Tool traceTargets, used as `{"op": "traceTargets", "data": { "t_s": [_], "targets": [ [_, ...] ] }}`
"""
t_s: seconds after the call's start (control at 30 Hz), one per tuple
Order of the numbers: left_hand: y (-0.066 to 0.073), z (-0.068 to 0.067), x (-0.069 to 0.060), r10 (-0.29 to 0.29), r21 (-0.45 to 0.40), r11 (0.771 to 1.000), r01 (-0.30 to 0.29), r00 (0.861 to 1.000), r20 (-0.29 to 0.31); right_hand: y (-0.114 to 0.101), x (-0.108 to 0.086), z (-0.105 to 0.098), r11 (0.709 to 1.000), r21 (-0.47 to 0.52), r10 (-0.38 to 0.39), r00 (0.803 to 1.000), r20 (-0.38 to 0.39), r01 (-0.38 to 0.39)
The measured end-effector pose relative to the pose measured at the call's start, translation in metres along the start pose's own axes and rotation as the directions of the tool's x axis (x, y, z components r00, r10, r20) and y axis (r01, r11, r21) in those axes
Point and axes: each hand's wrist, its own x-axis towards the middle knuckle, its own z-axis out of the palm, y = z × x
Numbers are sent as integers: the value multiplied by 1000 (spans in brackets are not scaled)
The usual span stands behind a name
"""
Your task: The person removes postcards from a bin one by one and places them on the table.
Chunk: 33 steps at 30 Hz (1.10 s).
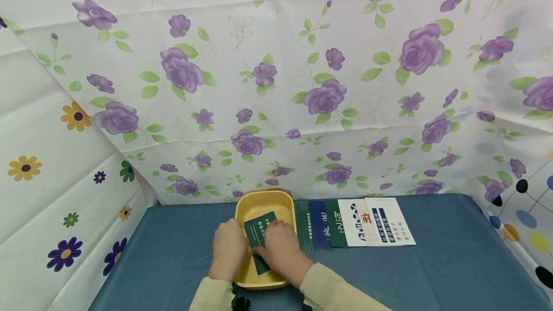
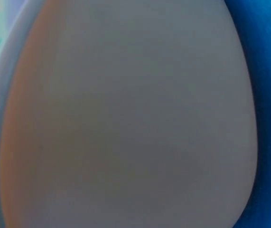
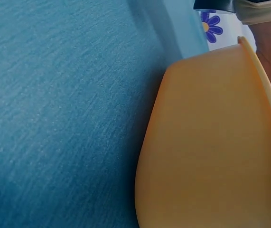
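Observation:
A yellow plastic tray (image 1: 255,205) stands on the blue cloth in the head view. Inside it a slim green book (image 1: 257,236) with white lettering lies tilted. My right hand (image 1: 282,248) reaches over the tray's right side and holds the book, its thumb across the cover; part of the book is hidden beneath the hand. At the left rim my left hand (image 1: 230,244) grips the tray with curled fingers, their tips out of sight. The tray's outer wall (image 3: 211,142) fills much of the right wrist view. A large dull curved surface (image 2: 135,114) fills the left wrist view.
Right of the tray, several books overlap in a row: a green one (image 1: 304,234), a blue one (image 1: 319,229), a darker green one (image 1: 336,224) and white ones (image 1: 390,210). A flowered sheet (image 1: 276,109) hangs behind the blue cloth (image 1: 181,248).

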Motion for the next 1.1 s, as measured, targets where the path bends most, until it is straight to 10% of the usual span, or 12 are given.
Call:
{"op": "traceTargets", "data": {
  "t_s": [1.1],
  "targets": [
    [0,0,-2,-1,-4,1000,1,1000,-13,-10,-3,0,997,-68,23,999,-48,-27]
  ]
}}
